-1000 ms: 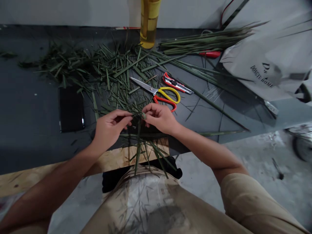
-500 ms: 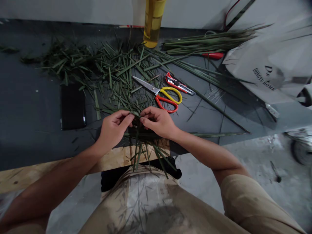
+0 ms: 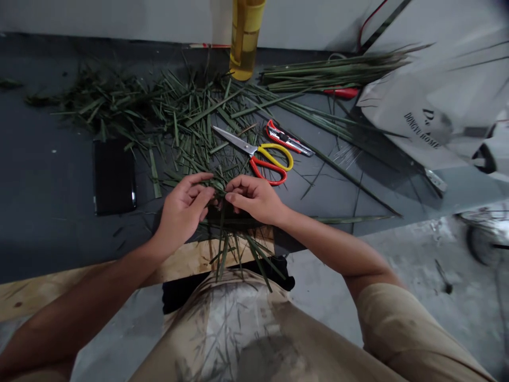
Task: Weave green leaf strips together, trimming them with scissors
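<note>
Pinching one bundle of green leaf strips (image 3: 222, 249) at its top, the left hand (image 3: 183, 212) and right hand (image 3: 254, 199) both curl closed on it, equally near; its long axis runs straight back toward the person, strands hanging loose; from the bundle, one pair of scissors (image 3: 254, 151) lies just ahead, one utility knife (image 3: 288, 139) beyond, one black phone (image 3: 113, 178) left, one yellow bottle (image 3: 244, 42) farthest.

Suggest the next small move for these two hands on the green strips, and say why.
I'd probably have the left hand draw the loose green leaf strips snug against the small bundle while the right hand keeps its grip. Both hands' fingers meet at that bundle, and the strips hang slack below it.
</note>
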The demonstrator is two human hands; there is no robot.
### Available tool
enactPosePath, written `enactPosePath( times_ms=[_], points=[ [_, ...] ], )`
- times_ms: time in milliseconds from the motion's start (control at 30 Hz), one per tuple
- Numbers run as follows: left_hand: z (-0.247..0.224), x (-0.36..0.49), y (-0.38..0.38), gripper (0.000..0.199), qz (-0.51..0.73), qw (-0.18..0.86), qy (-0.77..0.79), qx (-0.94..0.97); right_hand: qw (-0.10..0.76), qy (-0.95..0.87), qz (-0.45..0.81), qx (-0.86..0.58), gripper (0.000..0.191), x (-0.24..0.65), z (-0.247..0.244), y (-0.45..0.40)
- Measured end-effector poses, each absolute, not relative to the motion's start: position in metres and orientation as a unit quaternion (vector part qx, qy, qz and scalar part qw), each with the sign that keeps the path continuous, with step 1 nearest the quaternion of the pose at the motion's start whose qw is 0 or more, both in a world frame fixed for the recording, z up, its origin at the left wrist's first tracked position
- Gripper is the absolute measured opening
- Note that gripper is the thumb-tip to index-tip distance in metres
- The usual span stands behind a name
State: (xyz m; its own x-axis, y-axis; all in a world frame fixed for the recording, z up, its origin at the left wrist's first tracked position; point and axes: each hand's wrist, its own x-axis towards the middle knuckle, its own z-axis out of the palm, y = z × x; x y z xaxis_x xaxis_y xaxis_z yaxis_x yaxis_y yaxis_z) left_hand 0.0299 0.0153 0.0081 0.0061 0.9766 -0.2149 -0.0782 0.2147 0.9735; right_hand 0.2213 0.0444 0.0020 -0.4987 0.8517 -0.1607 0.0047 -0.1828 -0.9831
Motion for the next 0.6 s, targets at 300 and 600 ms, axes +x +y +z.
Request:
enactPosePath(
  times_ms=[300, 600],
  points=[
    [0.0118, 0.0223, 0.0085, 0.034, 0.343, 0.483, 0.534, 0.603, 0.353, -0.529, 0.666, -0.39, 0.022, 0.2187, -0.0003, 0.0422],
    [0.0097, 0.0226, 0.0109, 0.028, 0.25, 0.4, 0.526, 0.708, 0.362, -0.533, 0.653, -0.398, 0.022, 0.2196, -0.0019, 0.0474]
  ],
)
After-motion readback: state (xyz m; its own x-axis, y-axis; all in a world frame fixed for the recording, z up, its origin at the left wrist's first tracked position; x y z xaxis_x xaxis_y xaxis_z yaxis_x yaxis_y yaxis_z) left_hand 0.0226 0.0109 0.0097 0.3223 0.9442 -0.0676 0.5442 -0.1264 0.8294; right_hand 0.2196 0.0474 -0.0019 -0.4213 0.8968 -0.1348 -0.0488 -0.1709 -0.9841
